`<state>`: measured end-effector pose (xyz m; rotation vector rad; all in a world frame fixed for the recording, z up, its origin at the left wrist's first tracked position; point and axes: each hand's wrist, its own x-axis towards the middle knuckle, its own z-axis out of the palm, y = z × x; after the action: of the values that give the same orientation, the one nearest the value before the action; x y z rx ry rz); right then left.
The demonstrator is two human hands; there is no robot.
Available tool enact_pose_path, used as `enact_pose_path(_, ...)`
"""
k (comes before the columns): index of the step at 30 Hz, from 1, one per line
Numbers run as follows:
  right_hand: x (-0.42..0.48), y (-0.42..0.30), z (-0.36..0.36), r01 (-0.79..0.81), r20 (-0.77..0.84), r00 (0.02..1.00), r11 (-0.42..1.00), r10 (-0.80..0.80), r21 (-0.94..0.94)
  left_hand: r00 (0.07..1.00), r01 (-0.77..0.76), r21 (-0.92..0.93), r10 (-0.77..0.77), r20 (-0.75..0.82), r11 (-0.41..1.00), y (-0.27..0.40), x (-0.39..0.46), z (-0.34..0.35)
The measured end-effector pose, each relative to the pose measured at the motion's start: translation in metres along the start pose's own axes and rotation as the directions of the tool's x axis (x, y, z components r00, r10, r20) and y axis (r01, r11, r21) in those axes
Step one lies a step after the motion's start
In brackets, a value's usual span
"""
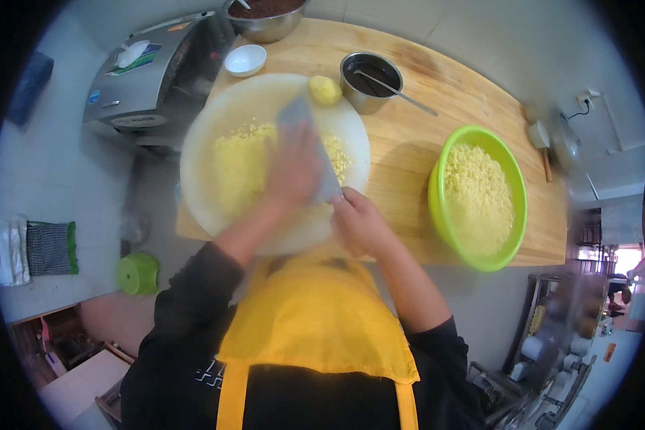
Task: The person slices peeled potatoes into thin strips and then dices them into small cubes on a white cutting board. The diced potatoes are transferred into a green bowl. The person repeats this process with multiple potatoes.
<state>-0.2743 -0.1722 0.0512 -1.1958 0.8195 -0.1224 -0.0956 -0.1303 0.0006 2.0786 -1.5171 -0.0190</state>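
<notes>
My right hand (357, 220) grips the handle end of a wide cleaver (295, 110), whose blade is blurred. My left hand (295, 166) lies flat over the side of the blade, fingers pointing away from me. Beneath and beside them, finely chopped pale yellow pieces (242, 166), which look like potato, are spread on a round white cutting board (199, 177). A few more pieces show to the right of the blade. One whole peeled potato (325, 90) sits near the board's far edge. The cutting edge is hidden from view.
On the wooden table (408, 156), a green basin (434, 188) of chopped yellow pieces stands right. Behind the board are a metal pot (363, 99) of dark liquid with a spoon (403, 97), a white bowl (246, 60) and a steel bowl (269, 29). A grey machine (134, 80) stands left.
</notes>
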Motion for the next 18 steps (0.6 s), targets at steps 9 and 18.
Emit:
enact_pose_path(9,-0.092,0.005,-0.030,-0.164,-0.074,0.985,0.982,0.157,-0.098,0.982,0.103,0.248,-0.139,0.131,0.963,-0.071,0.059,0.001)
enact_pose_path(18,-0.033,0.041,-0.018,-0.215,-0.499,0.766,0.570,-0.405,-0.793,0.809,-0.196,-0.039,0.184,0.558,0.980,-0.072,0.130,0.047)
